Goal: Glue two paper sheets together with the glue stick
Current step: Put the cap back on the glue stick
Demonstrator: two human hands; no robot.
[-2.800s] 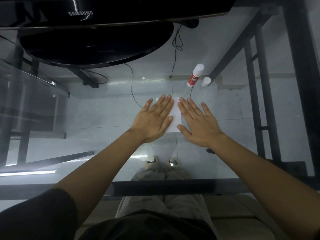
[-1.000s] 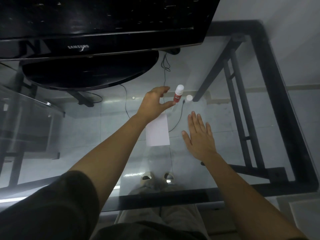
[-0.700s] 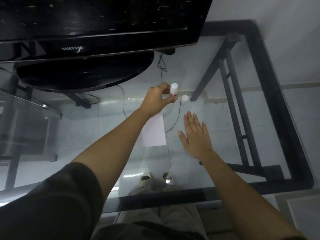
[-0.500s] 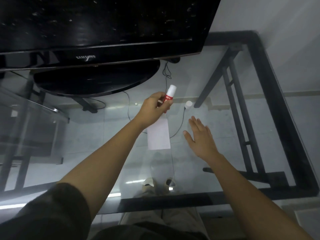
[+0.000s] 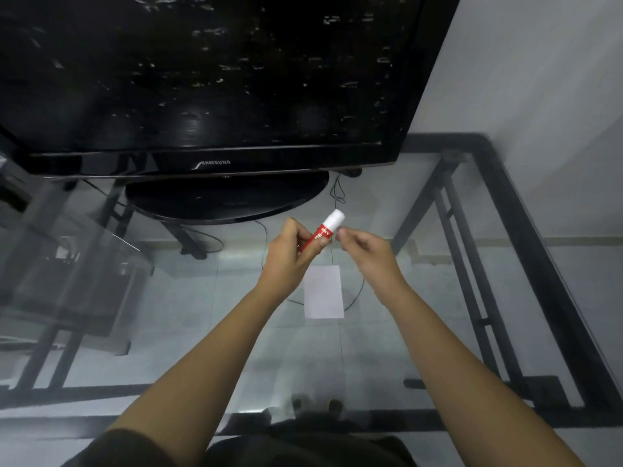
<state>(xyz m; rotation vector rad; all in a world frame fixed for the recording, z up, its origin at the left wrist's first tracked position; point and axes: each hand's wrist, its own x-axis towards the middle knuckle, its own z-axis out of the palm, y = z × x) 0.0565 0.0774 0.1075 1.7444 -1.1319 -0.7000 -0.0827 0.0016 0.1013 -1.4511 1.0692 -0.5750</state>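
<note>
My left hand (image 5: 292,248) is shut on the red and white glue stick (image 5: 326,229) and holds it tilted above the glass table, white end up and to the right. My right hand (image 5: 364,248) is right beside it with fingers curled; its thumb tip is at the stick's side. The white cap is not visible, and I cannot tell whether it is inside that hand. A white paper sheet (image 5: 323,293) lies flat on the glass below and between my hands; it looks like one sheet.
A black television (image 5: 215,96) on an oval stand (image 5: 226,202) fills the back of the glass table (image 5: 421,203). The table's black frame (image 5: 526,251) runs along the right. A thin cable (image 5: 354,298) shows through the glass by the paper.
My left hand has lifted the glue stick off the table and brought it nearer. My right hand rose from lying flat on the glass to the stick and curled its fingers.
</note>
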